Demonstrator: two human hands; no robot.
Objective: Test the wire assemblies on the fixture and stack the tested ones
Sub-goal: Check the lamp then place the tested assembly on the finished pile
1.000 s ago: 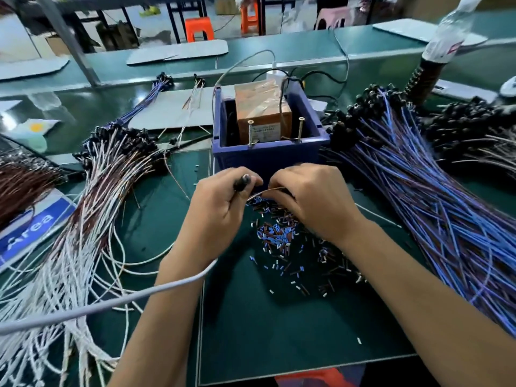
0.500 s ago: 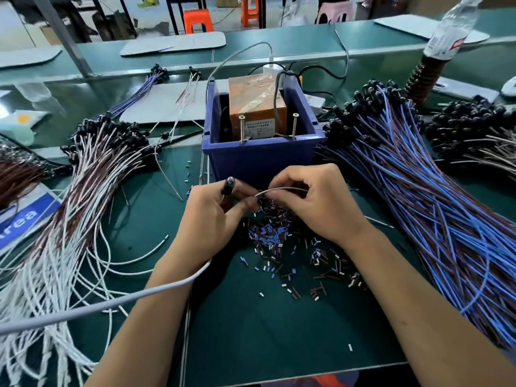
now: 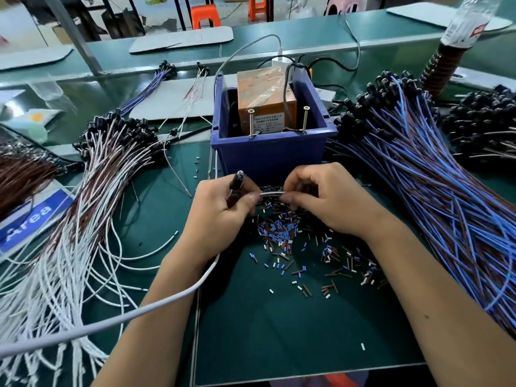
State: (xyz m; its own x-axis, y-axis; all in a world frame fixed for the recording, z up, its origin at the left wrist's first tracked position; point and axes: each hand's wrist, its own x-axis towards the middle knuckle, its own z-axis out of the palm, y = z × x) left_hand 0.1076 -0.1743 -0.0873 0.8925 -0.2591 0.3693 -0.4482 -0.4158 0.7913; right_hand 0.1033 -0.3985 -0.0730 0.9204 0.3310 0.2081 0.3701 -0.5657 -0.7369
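Note:
A blue bin (image 3: 272,156) stands mid-table with an orange fixture box (image 3: 265,93) inside and two upright screws (image 3: 250,122) at its front. Just in front of the bin, my left hand (image 3: 220,216) is closed on one wire assembly (image 3: 272,193), its black connector end (image 3: 236,180) poking up past my thumb. My right hand (image 3: 332,202) pinches the short span of that same wire stretched between both hands. A large pile of blue wire assemblies (image 3: 435,191) lies to the right. A pile of white and brown ones (image 3: 83,208) lies to the left.
Several cut bits of wire insulation (image 3: 287,238) litter the green mat (image 3: 279,331) under my hands. A white cable (image 3: 111,322) crosses my left forearm. A bottle on a spring stand (image 3: 452,48) rises at the far right. A blue label (image 3: 30,222) lies at the left.
My hands stay together on the wire in front of the bin. The black connector end has tilted more upright in my left hand, and the view has shifted slightly.

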